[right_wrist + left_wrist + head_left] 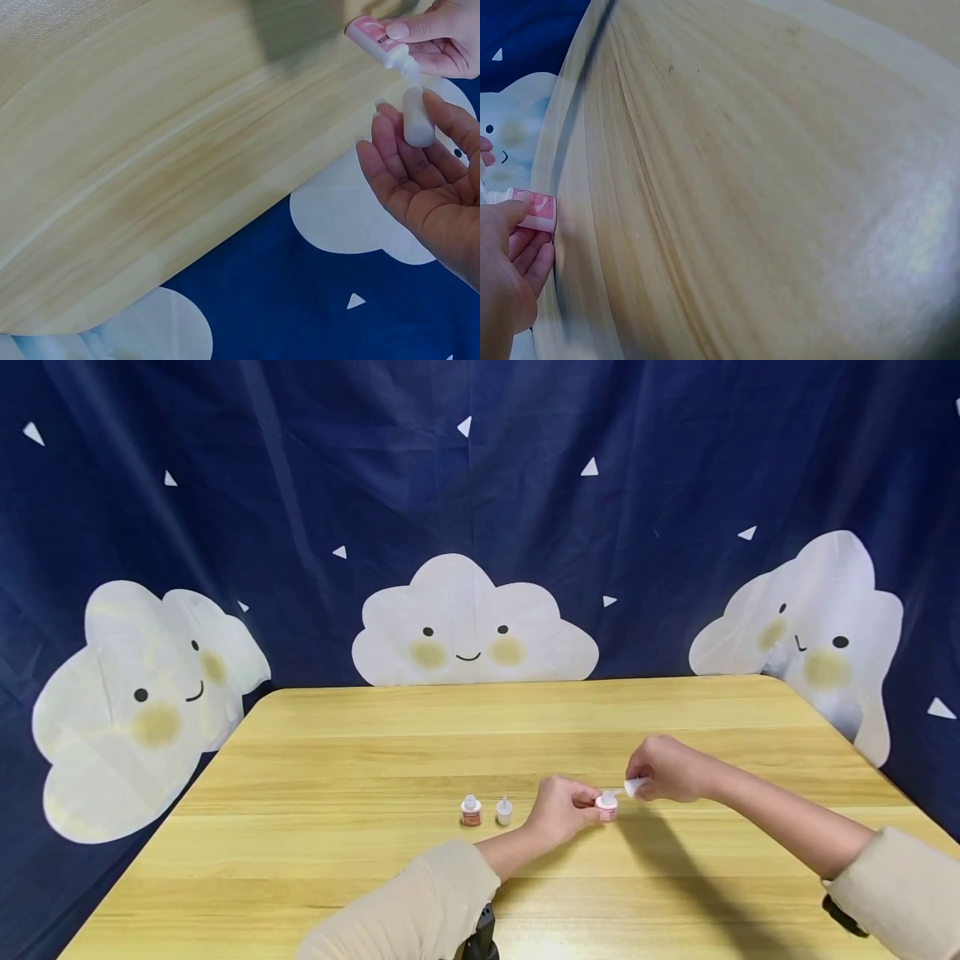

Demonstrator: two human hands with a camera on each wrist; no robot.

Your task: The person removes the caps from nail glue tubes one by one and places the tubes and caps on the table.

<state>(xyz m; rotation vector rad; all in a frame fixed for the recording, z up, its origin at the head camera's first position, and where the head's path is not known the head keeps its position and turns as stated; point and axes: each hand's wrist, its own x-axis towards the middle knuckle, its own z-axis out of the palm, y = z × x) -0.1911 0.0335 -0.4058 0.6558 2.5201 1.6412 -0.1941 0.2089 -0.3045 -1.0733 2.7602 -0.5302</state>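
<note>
My left hand (558, 810) grips a small white bottle (375, 39) with a pink label, thumb on one side and fingers on the other. A pale, narrow neck (406, 66) rises from its top. Between thumb and fingers, my right hand (667, 768) pinches a white cap (418, 118), right beside the neck; whether they touch I cannot tell. Left of my left hand, a second small bottle (471, 812) with a reddish label stands upright on the table. Next to it is a white cap-like piece (504, 812) with a thin stalk pointing up.
The wooden table (360, 760) has a light grain and rounded far corners. Behind it hangs a dark blue curtain (420, 468) printed with smiling clouds and white triangles. My right forearm casts a shadow (690, 868) over the table.
</note>
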